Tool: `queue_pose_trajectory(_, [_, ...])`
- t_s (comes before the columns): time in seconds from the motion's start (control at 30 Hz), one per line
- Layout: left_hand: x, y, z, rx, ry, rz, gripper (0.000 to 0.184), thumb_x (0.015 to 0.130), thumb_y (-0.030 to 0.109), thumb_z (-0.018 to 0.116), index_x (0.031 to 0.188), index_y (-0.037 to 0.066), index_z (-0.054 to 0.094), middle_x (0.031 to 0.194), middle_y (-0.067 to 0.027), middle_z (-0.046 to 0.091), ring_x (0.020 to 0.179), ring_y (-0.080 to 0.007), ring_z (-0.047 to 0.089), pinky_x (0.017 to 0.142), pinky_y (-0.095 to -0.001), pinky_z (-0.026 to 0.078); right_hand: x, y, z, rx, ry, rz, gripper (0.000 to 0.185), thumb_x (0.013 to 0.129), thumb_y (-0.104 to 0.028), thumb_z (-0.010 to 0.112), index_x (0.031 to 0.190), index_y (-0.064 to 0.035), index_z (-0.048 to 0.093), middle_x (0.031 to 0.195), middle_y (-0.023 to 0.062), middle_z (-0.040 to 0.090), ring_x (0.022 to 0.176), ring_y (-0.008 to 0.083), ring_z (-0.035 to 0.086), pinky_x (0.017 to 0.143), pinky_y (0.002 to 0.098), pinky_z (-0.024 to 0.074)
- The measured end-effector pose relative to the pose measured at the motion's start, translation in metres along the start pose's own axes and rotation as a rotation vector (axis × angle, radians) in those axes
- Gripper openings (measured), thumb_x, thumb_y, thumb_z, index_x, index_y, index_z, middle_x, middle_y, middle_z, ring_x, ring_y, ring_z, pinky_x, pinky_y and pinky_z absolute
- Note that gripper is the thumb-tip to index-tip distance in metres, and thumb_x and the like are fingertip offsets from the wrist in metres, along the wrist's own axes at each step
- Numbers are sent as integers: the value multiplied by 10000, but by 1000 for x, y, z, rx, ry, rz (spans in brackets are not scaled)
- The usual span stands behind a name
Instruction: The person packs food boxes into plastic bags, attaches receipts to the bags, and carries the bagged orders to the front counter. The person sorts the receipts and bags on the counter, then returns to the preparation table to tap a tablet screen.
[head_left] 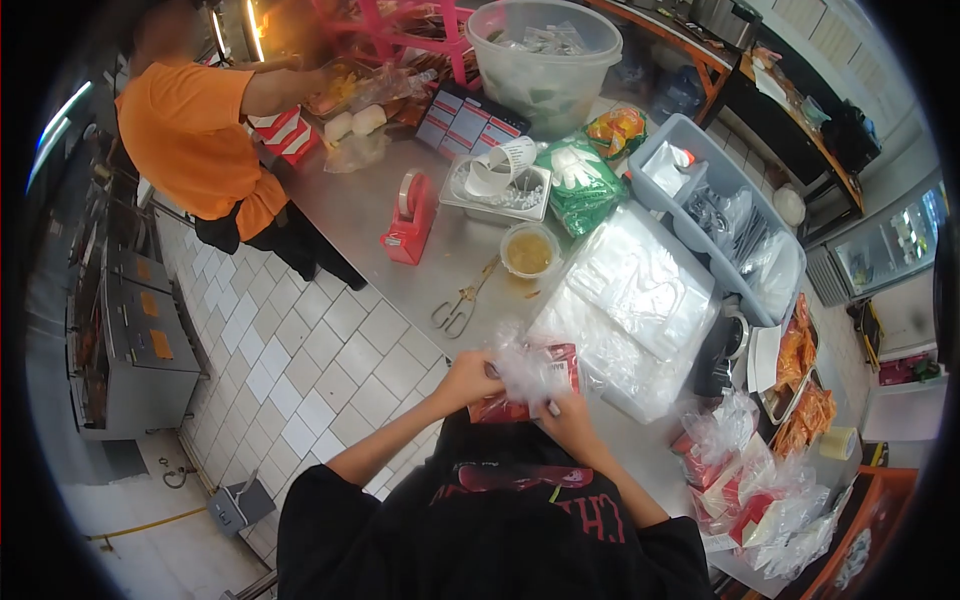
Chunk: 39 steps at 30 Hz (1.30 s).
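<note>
Close to my body, at the table's front edge, I hold a clear plastic bag [530, 372] with both hands. Red printed packaging [500, 408] shows beneath and around the bag; whether it is inside or behind cannot be made out. My left hand [468, 380] pinches the bag's left side with closed fingers. On the opposite side, my right hand [570, 418] is closed on its lower right edge. Scissors [456, 315] lie on the metal table beyond my left hand. A stack of clear plastic bags [625, 310] lies just right of the held bag.
A red tape dispenser [408, 225], a tub of yellowish liquid [530, 250], a metal tray [497, 190] and a grey cutlery bin [715, 210] stand farther back. Bagged red packages [740, 480] are piled at right. A person in an orange shirt [200, 140] works at the table's far left.
</note>
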<state>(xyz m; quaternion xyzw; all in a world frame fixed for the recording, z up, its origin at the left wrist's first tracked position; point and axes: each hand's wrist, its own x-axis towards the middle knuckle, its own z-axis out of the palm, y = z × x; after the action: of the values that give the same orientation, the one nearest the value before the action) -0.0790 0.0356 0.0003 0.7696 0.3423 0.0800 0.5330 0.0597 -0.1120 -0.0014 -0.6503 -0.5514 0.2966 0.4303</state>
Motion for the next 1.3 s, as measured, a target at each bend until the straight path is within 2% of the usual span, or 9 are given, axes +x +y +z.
queue_pose_trajectory(0.13, [-7,-8,21,118,269,-112,268,591,187,673,767,-10,624,652,-172,609,609,-280,616,589,-323,478,1,-2,27,127,29,93,172,768,-56,594,930,-20,547,872,149,550,751,314,547,647,361,435])
queue_pose_trajectory(0.2, [-10,-6,29,50,320,-119,264,604,176,674,786,-8,624,658,-165,614,615,-274,620,594,-323,481,6,0,34,-99,255,24,192,713,-55,649,869,11,558,743,124,564,634,241,557,568,319,434])
queue_pose_trajectory(0.37, [-13,-7,42,-27,396,-47,279,647,132,678,880,-5,609,774,-131,644,665,-225,624,623,-312,482,6,-3,32,-36,323,106,162,726,-65,635,848,14,564,733,116,570,645,228,561,601,296,432])
queue_pose_trajectory(0.47, [-5,-22,46,-537,401,44,286,677,110,681,929,8,590,869,-93,631,712,-166,598,655,-284,471,7,0,31,232,327,281,117,766,-81,610,838,5,576,751,88,594,696,190,580,646,277,440])
queue_pose_trajectory(0.67, [-18,-22,34,85,73,250,255,654,45,654,905,36,605,915,-112,577,863,-251,566,771,-315,450,0,31,41,458,316,366,87,802,-82,588,846,-7,583,772,44,614,733,93,566,663,236,436])
queue_pose_trajectory(0.7, [-18,-30,36,28,103,237,307,628,49,652,933,48,619,992,-152,541,914,-311,544,809,-349,439,0,33,40,465,309,335,87,800,-80,590,847,-7,584,774,47,617,736,98,571,664,237,437])
queue_pose_trajectory(1.03, [-18,-29,21,76,-87,160,371,604,61,667,972,74,617,1066,-141,511,1001,-315,494,876,-362,399,8,23,-3,467,-62,308,157,799,-66,582,942,-4,601,815,76,637,790,122,603,726,247,470])
queue_pose_trajectory(1.23, [-16,-39,15,168,-218,305,490,581,77,680,1059,109,580,1202,-119,455,1177,-307,362,971,-381,332,16,19,-9,347,-250,240,148,782,-60,595,913,8,610,807,78,636,754,134,615,699,256,480])
queue_pose_trajectory(1.3, [-16,-26,13,102,-233,285,489,533,24,669,1011,6,566,1183,-155,449,1176,-333,339,987,-362,307,17,15,-8,361,-215,292,111,772,-55,605,863,9,609,765,73,632,683,127,608,671,265,481])
